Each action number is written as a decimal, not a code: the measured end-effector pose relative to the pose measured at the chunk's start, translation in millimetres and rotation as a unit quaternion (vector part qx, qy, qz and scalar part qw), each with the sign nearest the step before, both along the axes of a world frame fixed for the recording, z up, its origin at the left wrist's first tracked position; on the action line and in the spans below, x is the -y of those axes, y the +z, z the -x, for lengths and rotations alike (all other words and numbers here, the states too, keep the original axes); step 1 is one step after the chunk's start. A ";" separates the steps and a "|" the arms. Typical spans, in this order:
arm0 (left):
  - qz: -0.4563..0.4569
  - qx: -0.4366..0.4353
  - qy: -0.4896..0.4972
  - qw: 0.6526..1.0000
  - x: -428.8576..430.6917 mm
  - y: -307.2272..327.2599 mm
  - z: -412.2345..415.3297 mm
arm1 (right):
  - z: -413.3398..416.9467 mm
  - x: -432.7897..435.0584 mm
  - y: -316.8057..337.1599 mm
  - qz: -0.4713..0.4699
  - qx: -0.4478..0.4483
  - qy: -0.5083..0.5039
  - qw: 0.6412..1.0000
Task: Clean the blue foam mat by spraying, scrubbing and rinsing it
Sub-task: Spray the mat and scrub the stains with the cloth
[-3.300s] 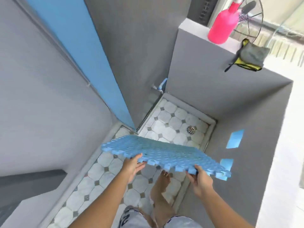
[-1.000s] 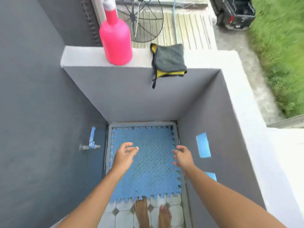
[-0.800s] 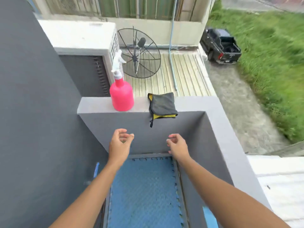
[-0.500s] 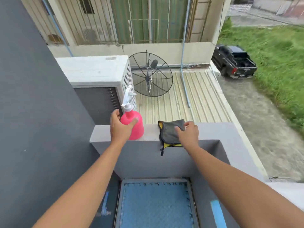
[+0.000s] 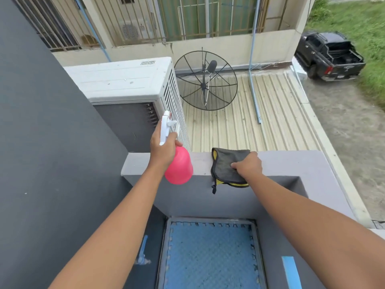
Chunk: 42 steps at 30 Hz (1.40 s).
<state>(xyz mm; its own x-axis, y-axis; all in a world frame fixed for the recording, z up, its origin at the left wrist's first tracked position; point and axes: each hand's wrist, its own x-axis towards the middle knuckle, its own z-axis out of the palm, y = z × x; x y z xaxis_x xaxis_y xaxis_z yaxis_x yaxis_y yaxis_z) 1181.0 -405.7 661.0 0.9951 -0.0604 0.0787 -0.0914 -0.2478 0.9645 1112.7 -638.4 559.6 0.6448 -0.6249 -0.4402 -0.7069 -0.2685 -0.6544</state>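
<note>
left hand (image 5: 163, 150) has its grip clamped round the neck of the pink spray bottle (image 5: 179, 166), just under the white trigger head (image 5: 166, 127); bottle is tilted, base overhanging the inner edge of the grey parapet ledge (image 5: 295, 163), can't tell if the base touches the ledge or is clear of it. right hand (image 5: 248, 165) is on the grey cloth (image 5: 226, 166), fingers (image 5: 235, 165) curled and pinching the fabric, grip closed on it. cloth lies on the ledge top with its yellow edge (image 5: 239, 185) and a dark loop hanging down the inner face of the wall. bottle and cloth are near each other, not touching. blue foam mat (image 5: 210, 257) lies flat on the floor at the bottom of the walled bay, straight below the two forearms, toothed edges close to the bay's rim on the far, left and right sides; near part runs out of frame. blue tap (image 5: 142, 252) on the dark wall left of the mat. blue tape strip (image 5: 290, 272) on the right inner wall. beyond the ledge: white AC outdoor unit (image 5: 129, 80), black mesh dish (image 5: 205, 80) on a corrugated roof, dark pickup (image 5: 329, 56) by the grass
</note>
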 end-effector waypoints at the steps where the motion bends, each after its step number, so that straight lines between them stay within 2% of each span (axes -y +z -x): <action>1: -0.004 0.003 -0.008 1.000 -1.3 -1.9 8.1 | 2.4 -1.3 -1.2 -0.002 0.013 -0.001 1.000; 4: 0.005 0.016 -0.024 1.000 -11.0 -11.7 34.2 | 19.3 -10.7 -8.2 -0.050 0.095 -0.036 0.994; 9: 0.033 0.011 -0.019 0.999 -35.7 -23.6 80.0 | 77.5 -40.6 -5.9 -0.181 0.222 -0.097 0.953; 11: 0.056 -0.002 -0.015 0.998 -49.0 -28.9 102.7 | 108.8 -57.1 -7.9 -0.201 0.239 -0.094 0.945; 14: 0.027 -0.031 0.005 0.999 -73.4 -47.8 147.1 | 154.6 -84.7 -19.3 -0.187 0.235 -0.064 0.952; 18: 0.017 -0.067 0.011 0.998 -108.8 -101.4 203.0 | 209.8 -118.5 -53.3 -0.184 0.220 -0.048 0.957; 25: -0.032 -0.130 0.011 0.991 -150.8 -251.2 290.8 | 282.4 -158.7 -150.8 -0.230 0.138 -0.053 0.962; 32: -0.161 -0.190 -0.032 0.968 -197.4 -463.4 360.6 | 309.8 -186.4 -332.3 -0.214 0.066 0.011 0.975; 39: -0.257 -0.243 -0.047 0.934 -239.6 -672.5 393.9 | 317.0 -203.4 -505.0 -0.254 0.037 0.011 0.966; 42: -0.257 -0.264 -0.034 0.929 -256.3 -743.5 391.5 | 304.9 -212.8 -558.8 -0.271 0.060 -0.015 0.961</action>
